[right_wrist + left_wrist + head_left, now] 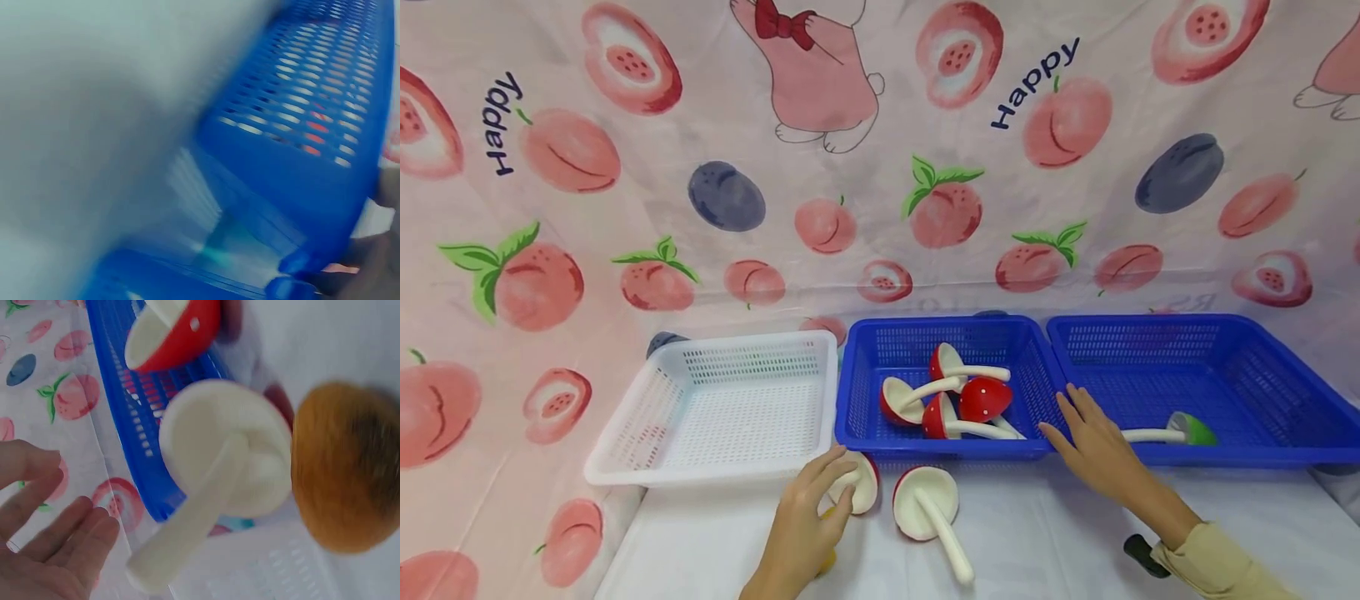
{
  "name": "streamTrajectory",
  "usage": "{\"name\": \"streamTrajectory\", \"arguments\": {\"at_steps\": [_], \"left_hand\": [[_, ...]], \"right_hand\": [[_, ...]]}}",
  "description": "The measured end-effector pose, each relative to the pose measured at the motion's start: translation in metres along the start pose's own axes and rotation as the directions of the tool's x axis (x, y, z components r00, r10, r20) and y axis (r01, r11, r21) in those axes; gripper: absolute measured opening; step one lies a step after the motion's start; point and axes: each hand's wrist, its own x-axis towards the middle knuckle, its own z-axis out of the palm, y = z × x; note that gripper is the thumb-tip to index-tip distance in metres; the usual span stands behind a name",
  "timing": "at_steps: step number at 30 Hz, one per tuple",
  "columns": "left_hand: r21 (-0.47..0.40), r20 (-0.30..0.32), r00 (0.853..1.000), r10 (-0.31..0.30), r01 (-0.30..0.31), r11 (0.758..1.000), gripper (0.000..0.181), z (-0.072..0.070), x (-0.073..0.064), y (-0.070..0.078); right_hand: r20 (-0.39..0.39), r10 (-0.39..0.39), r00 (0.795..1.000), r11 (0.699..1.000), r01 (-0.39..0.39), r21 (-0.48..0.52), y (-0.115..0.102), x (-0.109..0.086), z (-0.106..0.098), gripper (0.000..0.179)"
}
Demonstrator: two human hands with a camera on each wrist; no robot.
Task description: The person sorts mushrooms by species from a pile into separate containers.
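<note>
My left hand (805, 525) reaches over a red toy mushroom (865, 483), its fingers loosely spread. In the left wrist view that mushroom's white underside and stem stand a little apart from the fingertips. Close by is an orange-brown rounded thing (350, 469), mostly hidden by the hand in the head view. Another red mushroom (936, 508) lies on the table to the right, stem toward me. My right hand (1093, 450), fingers extended, is over the adjoining front corners of the two blue baskets. Beside it, a green-capped mushroom (1195, 429) lies in the right blue basket (1255, 454).
The middle blue basket (940, 446) holds several red mushrooms (985, 400). To its left stands a white basket (737, 475). A small dark object (1145, 556) lies near the right sleeve. Fruit-printed cloth (880, 208) hangs behind the baskets.
</note>
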Motion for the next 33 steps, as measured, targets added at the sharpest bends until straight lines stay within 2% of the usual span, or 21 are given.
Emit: {"name": "streamTrajectory", "arguments": {"at_steps": [3, 5, 6, 8, 11, 15, 17, 21, 23, 24, 28, 30, 32, 33], "left_hand": [[-0.047, -0.04, 0.999, -0.025, 0.023, 0.999, 0.038, 0.003, -0.009, 0.009], [-0.112, -0.048, 0.995, -0.085, 0.079, 0.991, 0.038, 0.007, -0.015, 0.014], [-0.154, -0.044, 0.992, -0.118, 0.11, 0.982, 0.037, 0.009, -0.018, 0.017], [-0.25, -0.016, 0.979, -0.201, 0.191, 0.949, 0.035, 0.014, -0.022, 0.022], [-0.365, 0.054, 0.938, -0.341, 0.337, 0.868, 0.029, 0.021, -0.027, 0.028], [-0.438, 0.165, 0.871, -0.463, 0.485, 0.757, 0.018, 0.033, -0.031, 0.034], [-0.46, 0.234, 0.837, -0.495, 0.544, 0.701, 0.016, 0.039, -0.033, 0.036], [-0.486, 0.38, 0.751, -0.54, 0.659, 0.574, 0.021, 0.054, -0.038, 0.038], [-0.496, 0.433, 0.712, -0.552, 0.7, 0.514, 0.023, 0.062, -0.04, 0.039], [-0.502, 0.449, 0.699, -0.557, 0.713, 0.489, 0.024, 0.066, -0.041, 0.039], [-0.516, 0.465, 0.661, -0.589, 0.743, 0.427, 0.026, 0.079, -0.041, 0.041], [-0.515, 0.458, 0.643, -0.614, 0.755, 0.407, 0.028, 0.084, -0.041, 0.042], [-0.507, 0.453, 0.618, -0.642, 0.771, 0.384, 0.032, 0.087, -0.04, 0.045], [-0.512, 0.448, 0.615, -0.649, 0.772, 0.377, 0.034, 0.089, -0.04, 0.046]], "right_hand": [[-0.047, -0.025, 0.999, 1.0, 0.024, -0.02, 0.001, -0.004, 0.007, 0.066], [-0.068, -0.045, 0.997, 0.998, 0.043, -0.037, 0.0, -0.005, 0.011, 0.064], [-0.068, -0.042, 0.997, 0.999, 0.039, -0.035, -0.001, -0.005, 0.012, 0.064], [-0.076, -0.045, 0.996, 0.998, 0.042, -0.038, -0.001, -0.005, 0.014, 0.063], [-0.105, -0.048, 0.993, 0.998, 0.043, -0.047, -0.001, -0.005, 0.016, 0.062], [-0.159, -0.063, 0.985, 0.996, 0.052, -0.07, 0.0, -0.006, 0.019, 0.058], [-0.177, -0.066, 0.982, 0.996, 0.054, -0.075, 0.001, -0.006, 0.02, 0.058], [-0.193, -0.064, 0.979, 0.995, 0.049, -0.081, 0.003, -0.007, 0.022, 0.057], [-0.199, -0.061, 0.978, 0.995, 0.045, -0.087, 0.004, -0.007, 0.024, 0.057], [-0.201, -0.059, 0.978, 0.995, 0.042, -0.089, 0.004, -0.007, 0.024, 0.057], [-0.218, -0.056, 0.974, 0.995, 0.035, -0.097, 0.005, -0.008, 0.026, 0.056], [-0.231, -0.058, 0.971, 0.994, 0.036, -0.1, 0.005, -0.008, 0.026, 0.056], [-0.248, -0.063, 0.967, 0.994, 0.038, -0.105, 0.006, -0.009, 0.027, 0.055], [-0.257, -0.066, 0.964, 0.993, 0.039, -0.108, 0.006, -0.009, 0.027, 0.054]]}}
